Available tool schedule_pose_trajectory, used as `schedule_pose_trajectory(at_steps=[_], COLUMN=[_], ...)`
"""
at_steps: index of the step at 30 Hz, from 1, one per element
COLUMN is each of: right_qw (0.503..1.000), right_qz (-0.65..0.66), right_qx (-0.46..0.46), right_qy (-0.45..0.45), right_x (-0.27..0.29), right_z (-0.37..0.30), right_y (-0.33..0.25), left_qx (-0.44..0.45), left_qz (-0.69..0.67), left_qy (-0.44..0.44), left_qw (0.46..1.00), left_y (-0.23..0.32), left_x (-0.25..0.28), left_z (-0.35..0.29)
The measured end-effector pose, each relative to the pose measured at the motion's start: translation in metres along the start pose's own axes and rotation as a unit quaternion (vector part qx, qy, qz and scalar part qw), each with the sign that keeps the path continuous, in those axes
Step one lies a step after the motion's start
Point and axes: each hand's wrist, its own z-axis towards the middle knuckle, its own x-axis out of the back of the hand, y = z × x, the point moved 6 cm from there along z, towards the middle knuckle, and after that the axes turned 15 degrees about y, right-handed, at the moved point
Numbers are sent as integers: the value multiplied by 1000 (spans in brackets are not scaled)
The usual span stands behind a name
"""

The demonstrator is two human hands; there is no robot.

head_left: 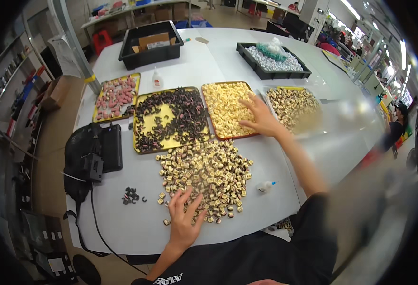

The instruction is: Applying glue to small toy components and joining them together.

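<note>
My left hand [186,219] rests with spread fingers at the near left edge of a loose pile of small cream-and-dark pieces [209,175] on the table. Its fingertips touch or hover just over the pieces; which, I cannot tell. Reaching forward, my right hand [262,116] has its fingers apart over the right side of a tray of small pale yellow pieces [225,107]. Left of that tray lies a yellow tray [164,116] with black curved pieces, some showing pink. Another tray of cream-and-dark pieces [289,104] sits just right of my right hand.
A small white bottle with a blue tip [266,186] lies right of the pile. Black curved bits [132,195] and a black bag [83,164] with a cable are at left. Farther back are a pink-piece tray [116,97], a white bottle [157,78] and two black bins [152,50].
</note>
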Motion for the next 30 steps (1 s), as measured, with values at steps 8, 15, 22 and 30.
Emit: schedule_pose_trajectory(at_steps=[8, 15, 22, 30], right_qw=[999, 998, 996, 996], right_qz=[-41, -51, -75, -87], right_qx=[27, -8, 25, -27], right_qy=[16, 31, 41, -9], right_x=[-31, -32, -43, -27], right_z=[13, 13, 15, 7], right_y=[-5, -6, -4, 33], left_qx=[5, 3, -20, -36], left_qz=[-19, -38, -21, -53], left_qy=[-11, -18, -22, -36], left_qw=[1000, 999, 999, 997], left_y=[4, 3, 4, 16], left_x=[-3, -7, -9, -31], left_z=[-2, 0, -1, 11])
